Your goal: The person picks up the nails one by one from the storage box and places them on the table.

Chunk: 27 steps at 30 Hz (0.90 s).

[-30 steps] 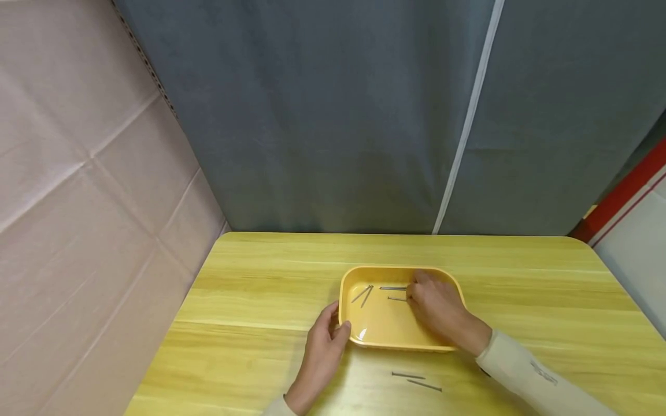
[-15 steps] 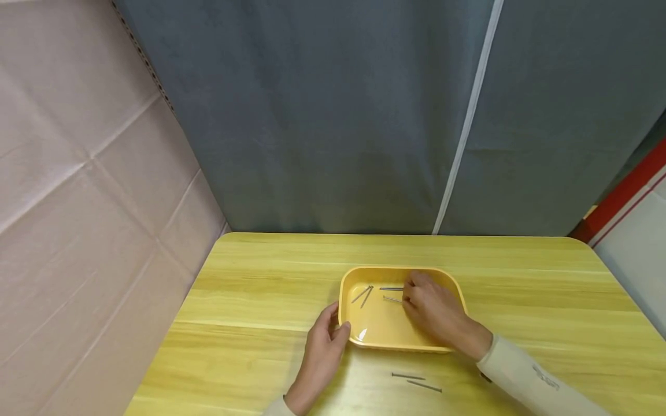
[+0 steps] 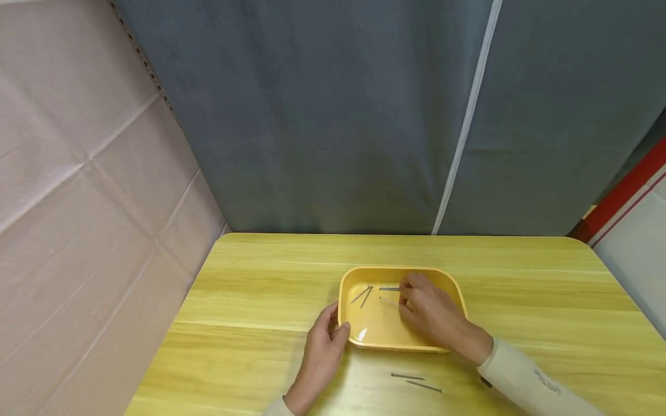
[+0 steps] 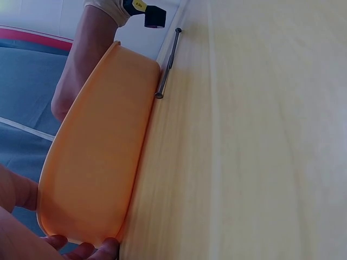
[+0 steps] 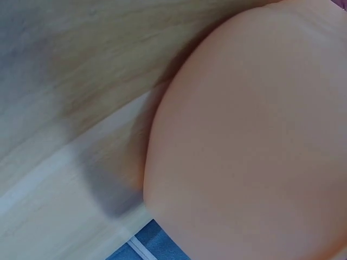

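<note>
A yellow plastic tray [image 3: 372, 332] sits on the wooden table. My left hand [image 3: 321, 349] grips its left end, thumb at the rim; in the left wrist view, fingers [image 4: 105, 250] press against the tray's outer wall. Reaching inside over the right half, my right hand [image 3: 434, 309] pinches a nail [image 3: 388, 301], whose head end sticks out to the left. Just beyond it, another nail [image 3: 388, 289] lies partly hidden by the fingertips. Two more nails [image 3: 366, 296] lie close together at the tray's left. The right wrist view is mostly filled by the tray's outside [image 5: 244, 135].
In front of the tray, two nails [image 3: 407, 376] lie on the table [image 3: 250, 358], roughly side by side. A dark grey curtain [image 3: 333, 144] hangs behind the table's far edge. Pale pink sheeting [image 3: 104, 231] covers the left side.
My right hand has shifted slightly left inside the tray. The pinched nail moved left with it and turned a little. The left hand and the other nails stay put.
</note>
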Each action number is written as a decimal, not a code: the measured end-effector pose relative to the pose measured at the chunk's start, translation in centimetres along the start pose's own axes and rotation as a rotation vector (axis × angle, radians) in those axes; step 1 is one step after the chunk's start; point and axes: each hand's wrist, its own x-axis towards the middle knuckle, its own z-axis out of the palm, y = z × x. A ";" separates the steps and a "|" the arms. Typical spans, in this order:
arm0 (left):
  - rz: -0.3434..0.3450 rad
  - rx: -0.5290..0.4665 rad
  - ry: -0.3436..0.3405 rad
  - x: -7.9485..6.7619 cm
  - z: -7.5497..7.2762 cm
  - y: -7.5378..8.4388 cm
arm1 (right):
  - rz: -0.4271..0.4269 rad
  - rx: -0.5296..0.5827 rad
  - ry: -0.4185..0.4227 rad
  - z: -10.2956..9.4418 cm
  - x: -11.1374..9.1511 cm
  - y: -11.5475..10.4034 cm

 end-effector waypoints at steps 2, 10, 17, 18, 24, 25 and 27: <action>-0.002 -0.005 0.001 -0.1 0.0 0.0 | 0.007 0.009 0.003 0.0 -0.1 -0.1; -0.001 0.002 0.003 0.0 0.1 0.0 | 0.032 -0.008 -0.004 0.1 -0.2 -0.3; -0.001 -0.003 0.006 -0.1 0.2 0.1 | 0.030 -0.004 0.017 -0.1 -0.3 -0.6; 0.000 -0.004 0.006 -0.1 0.2 0.1 | 0.030 -0.004 0.021 -0.2 -0.4 -0.7; -0.003 -0.008 0.009 -0.1 0.1 0.1 | 0.040 0.001 0.018 -0.4 -0.5 -1.0; -0.002 -0.007 0.009 -0.1 0.1 0.1 | 0.041 0.004 0.018 -0.4 -0.5 -1.0; -0.003 -0.008 0.008 -0.1 0.1 0.1 | 0.037 0.011 0.021 -0.5 -0.5 -1.1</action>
